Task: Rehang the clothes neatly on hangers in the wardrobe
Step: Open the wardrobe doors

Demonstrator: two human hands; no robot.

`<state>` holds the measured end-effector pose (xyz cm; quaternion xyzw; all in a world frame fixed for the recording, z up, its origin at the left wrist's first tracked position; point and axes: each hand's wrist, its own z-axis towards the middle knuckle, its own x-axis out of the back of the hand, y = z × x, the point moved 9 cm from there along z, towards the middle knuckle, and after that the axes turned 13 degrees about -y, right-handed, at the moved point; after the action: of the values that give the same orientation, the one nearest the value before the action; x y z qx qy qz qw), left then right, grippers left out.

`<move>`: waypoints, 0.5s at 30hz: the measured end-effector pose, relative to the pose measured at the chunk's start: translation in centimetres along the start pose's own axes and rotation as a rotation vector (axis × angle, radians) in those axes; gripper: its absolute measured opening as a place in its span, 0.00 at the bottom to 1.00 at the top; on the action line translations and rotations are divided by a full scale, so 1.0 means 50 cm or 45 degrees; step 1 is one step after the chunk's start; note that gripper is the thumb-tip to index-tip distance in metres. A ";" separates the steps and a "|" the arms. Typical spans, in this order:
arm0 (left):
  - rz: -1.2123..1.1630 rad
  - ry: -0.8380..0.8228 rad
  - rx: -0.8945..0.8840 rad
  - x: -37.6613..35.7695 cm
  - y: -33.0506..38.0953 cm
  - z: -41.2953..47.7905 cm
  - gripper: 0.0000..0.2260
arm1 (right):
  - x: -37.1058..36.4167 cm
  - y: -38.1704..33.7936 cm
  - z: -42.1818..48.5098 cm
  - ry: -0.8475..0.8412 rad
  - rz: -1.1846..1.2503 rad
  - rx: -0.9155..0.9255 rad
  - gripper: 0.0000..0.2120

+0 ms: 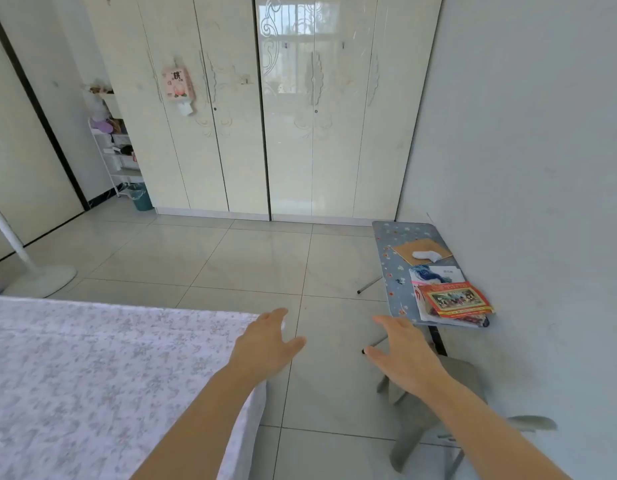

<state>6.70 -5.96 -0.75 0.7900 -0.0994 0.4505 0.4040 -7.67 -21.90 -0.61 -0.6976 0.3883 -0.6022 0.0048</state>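
Head view: glossy cream wardrobe [289, 116] w/ scroll-carved doors shut stands across smooth grey floor tiles [231, 258], well apart from left hand [265, 344] by floral-print bedsheet [92, 375] corner & right hand [404, 351], both w/ fingers spread, holding nothing.
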 end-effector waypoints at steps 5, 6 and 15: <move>-0.023 -0.010 0.001 -0.006 0.025 0.033 0.29 | 0.020 0.029 0.022 0.014 0.035 -0.011 0.27; -0.021 -0.015 0.004 -0.009 0.030 0.039 0.29 | 0.021 0.034 0.027 0.010 0.037 -0.018 0.27; 0.000 -0.059 0.033 -0.007 -0.008 0.107 0.26 | 0.019 0.055 0.113 -0.026 0.057 -0.019 0.27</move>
<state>10.10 -9.66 -2.68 0.8052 -0.1030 0.4334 0.3914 -4.43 -26.95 -2.65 -0.6949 0.4082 -0.5918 0.0169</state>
